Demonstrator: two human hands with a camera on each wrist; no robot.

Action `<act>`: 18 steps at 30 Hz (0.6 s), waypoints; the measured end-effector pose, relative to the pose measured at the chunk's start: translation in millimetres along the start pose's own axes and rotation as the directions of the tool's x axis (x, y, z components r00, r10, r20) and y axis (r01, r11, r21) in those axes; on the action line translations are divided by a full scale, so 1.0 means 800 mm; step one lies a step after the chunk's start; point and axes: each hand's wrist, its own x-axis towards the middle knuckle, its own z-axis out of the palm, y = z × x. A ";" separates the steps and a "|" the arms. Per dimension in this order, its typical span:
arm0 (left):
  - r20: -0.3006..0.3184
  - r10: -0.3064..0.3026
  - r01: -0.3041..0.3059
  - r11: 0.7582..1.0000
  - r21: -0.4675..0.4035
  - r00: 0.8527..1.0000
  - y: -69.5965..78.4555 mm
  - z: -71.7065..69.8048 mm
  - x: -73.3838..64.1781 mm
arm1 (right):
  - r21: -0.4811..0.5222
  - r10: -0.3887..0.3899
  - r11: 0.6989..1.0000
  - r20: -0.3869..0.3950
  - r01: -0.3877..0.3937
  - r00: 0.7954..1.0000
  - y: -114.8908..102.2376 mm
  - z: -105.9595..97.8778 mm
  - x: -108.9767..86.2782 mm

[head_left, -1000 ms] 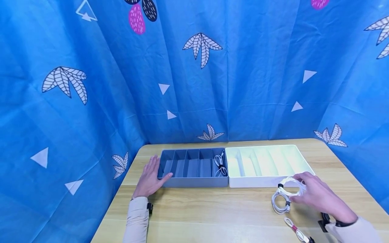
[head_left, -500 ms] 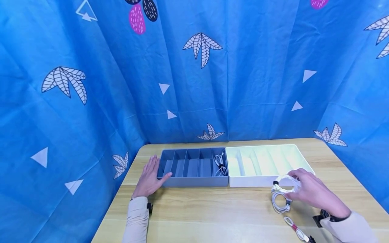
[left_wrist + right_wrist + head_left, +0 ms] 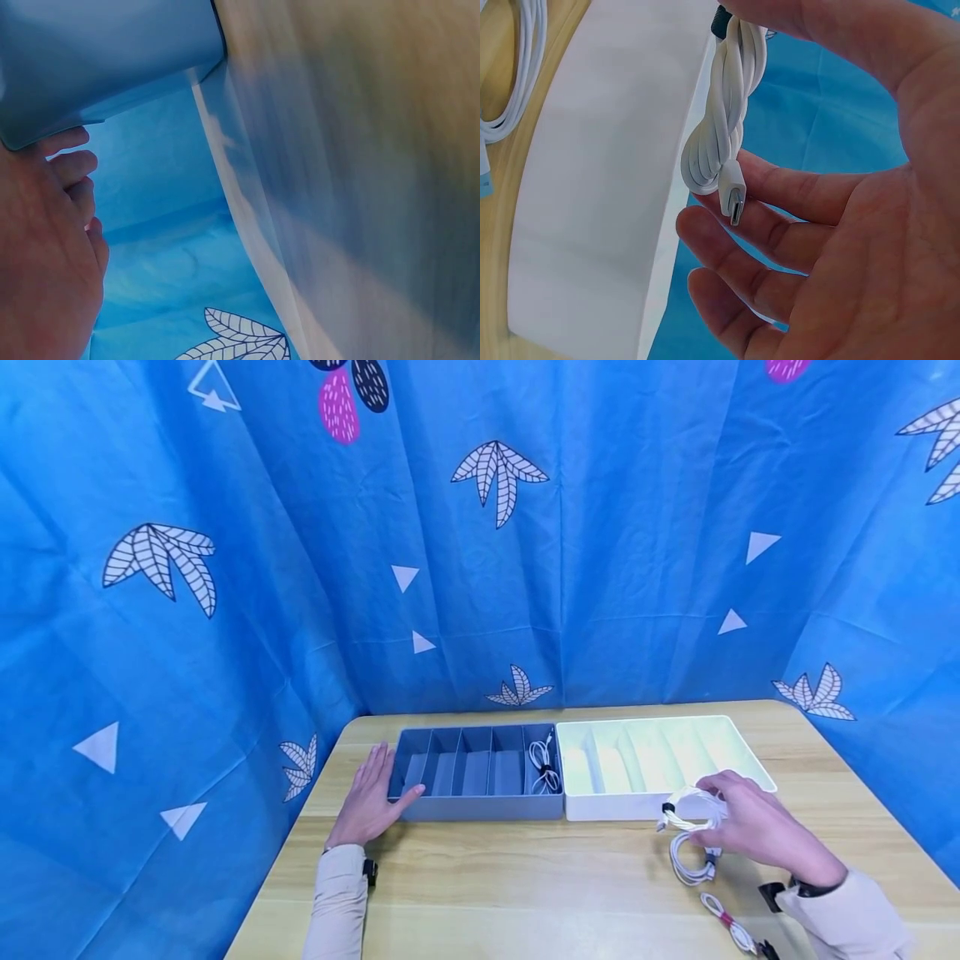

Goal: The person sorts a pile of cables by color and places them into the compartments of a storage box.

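My right hand (image 3: 750, 822) holds a coiled white charging cable (image 3: 724, 112) between thumb and fingers, just over the front wall of the white divided box (image 3: 615, 807). A black tie binds the coil, and a USB-C plug (image 3: 735, 201) hangs from its lower end in the right wrist view. My left hand (image 3: 366, 802) rests at the left end of the grey divided box (image 3: 480, 810), thumb along the front rim and fingers extended by the side. Another coiled cable (image 3: 677, 862), greyish white, lies on the table below the held one, partly overlapped by it.
A white cable (image 3: 542, 758) with a black tie lies in the grey box's rightmost compartment. Nearer the front right of the wooden table (image 3: 525, 885) is a small cable with a red tie (image 3: 726, 920). Blue patterned curtains (image 3: 637, 568) stand behind the table.
My right hand has moved left with the white cable, along the white box's front. The left hand has stayed at the grey box.
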 end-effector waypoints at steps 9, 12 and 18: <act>0.006 -0.001 0.001 1.000 0.001 1.000 0.001 -0.001 0.000 | 0.015 -0.075 0.997 -0.035 0.076 0.997 -0.009 -0.002 0.006; 0.014 -0.008 0.008 1.000 -0.002 1.000 0.001 -0.001 0.000 | 0.013 -0.077 0.997 -0.035 0.077 0.996 -0.013 -0.003 0.008; 0.020 -0.015 0.015 1.000 -0.002 1.000 0.001 -0.001 0.001 | 0.008 -0.061 0.998 -0.023 0.061 0.998 -0.022 -0.006 0.012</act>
